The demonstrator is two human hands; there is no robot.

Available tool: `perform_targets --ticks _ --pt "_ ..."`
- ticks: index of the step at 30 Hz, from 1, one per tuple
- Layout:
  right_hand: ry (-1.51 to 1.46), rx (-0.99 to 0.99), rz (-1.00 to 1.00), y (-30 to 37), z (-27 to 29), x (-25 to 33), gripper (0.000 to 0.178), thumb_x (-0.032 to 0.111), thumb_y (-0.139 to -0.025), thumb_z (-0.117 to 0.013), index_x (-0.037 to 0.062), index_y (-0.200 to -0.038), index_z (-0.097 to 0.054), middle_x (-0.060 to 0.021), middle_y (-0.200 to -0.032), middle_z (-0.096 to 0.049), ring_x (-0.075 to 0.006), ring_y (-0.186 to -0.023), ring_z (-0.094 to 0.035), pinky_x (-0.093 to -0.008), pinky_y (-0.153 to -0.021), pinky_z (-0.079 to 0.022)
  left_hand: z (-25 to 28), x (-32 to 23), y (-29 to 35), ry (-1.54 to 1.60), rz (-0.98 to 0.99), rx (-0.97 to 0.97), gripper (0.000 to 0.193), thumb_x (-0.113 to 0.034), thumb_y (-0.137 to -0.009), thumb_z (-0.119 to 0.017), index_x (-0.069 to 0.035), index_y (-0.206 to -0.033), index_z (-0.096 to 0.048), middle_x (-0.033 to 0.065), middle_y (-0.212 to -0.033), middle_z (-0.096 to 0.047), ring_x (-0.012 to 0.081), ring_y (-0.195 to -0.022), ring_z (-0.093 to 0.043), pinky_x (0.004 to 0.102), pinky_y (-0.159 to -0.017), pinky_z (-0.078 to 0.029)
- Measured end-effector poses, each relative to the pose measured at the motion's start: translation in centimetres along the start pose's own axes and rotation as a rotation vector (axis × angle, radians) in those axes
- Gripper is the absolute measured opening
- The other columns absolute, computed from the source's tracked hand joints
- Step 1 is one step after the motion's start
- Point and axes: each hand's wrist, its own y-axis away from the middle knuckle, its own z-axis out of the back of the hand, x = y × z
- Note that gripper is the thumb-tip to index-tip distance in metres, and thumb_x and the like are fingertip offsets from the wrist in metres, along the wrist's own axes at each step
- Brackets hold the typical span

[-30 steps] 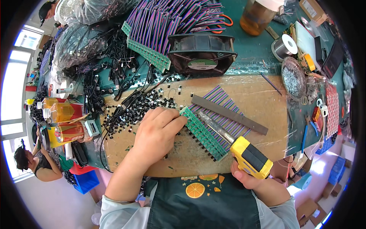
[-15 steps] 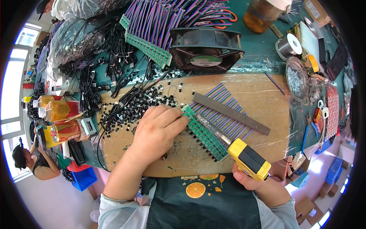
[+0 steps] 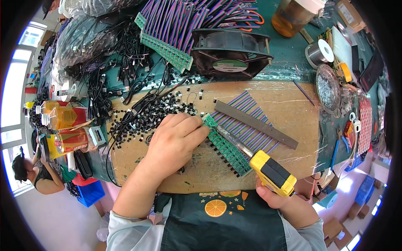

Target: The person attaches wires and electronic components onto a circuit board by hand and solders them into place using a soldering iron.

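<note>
The board (image 3: pixel 227 149) lies on the brown mat (image 3: pixel 295 100), its long axis slanting from upper left to lower right. My right hand (image 3: pixel 273 197) is closed round the yellow handle of the iron (image 3: pixel 274 172), tip pointing upper left, over the board's upper end. My left hand's (image 3: pixel 176 140) fingers are bunched at that end; I cannot tell what they pinch.

On the desk (image 3: pixel 289 56), a work mat (image 3: pixel 293 98) is bearing a circuit board (image 3: pixel 229 150), with a bar (image 3: pixel 257 125) lying across the wires (image 3: pixel 242 101) to its right. Connectors (image 3: pixel 153 118) are lying to its left; behind, a fan (image 3: pixel 230 54) is standing, apparently beyond the mat's edge.
</note>
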Motion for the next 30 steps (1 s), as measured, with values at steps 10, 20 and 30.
perform_targets --ticks 10,20,30 --pt "0.023 0.013 -0.069 0.3 0.5 -0.1 0.016 0.010 -0.083 -0.074 0.0039 -0.091 -0.062 -0.0067 -0.078 -0.060 -0.0218 -0.065 -0.059 -0.0339 -0.059 -0.047 0.1 0.0 0.1 -0.016 0.003 0.007 0.031 0.000 -0.069 -0.064 -0.007 -0.098 -0.070 0.0061 -0.100 -0.065 0.0260 -0.091 -0.064 0.0371 -0.081 -0.050" --pt "-0.083 0.133 -0.066 1.1 0.9 -1.9 0.053 0.014 -0.091 -0.068 0.0003 -0.135 -0.043 -0.0048 -0.077 -0.053 -0.0135 -0.064 -0.051 -0.0285 -0.057 -0.042 0.0 -0.1 0.1 -0.027 0.002 -0.006 0.030 0.001 -0.069 -0.065 -0.007 -0.097 -0.070 0.0067 -0.098 -0.063 0.0264 -0.089 -0.063 0.0372 -0.079 -0.050" --pt "-0.169 0.070 -0.112 0.7 0.7 -1.2 0.028 0.012 -0.089 -0.069 0.0022 -0.112 -0.055 -0.0045 -0.077 -0.057 -0.0147 -0.064 -0.055 -0.0298 -0.057 -0.044 0.2 -0.7 -0.1 -0.062 0.003 -0.013 0.031 0.002 -0.068 -0.065 -0.006 -0.097 -0.070 0.0078 -0.095 -0.061 0.0272 -0.086 -0.061 0.0375 -0.078 -0.050"
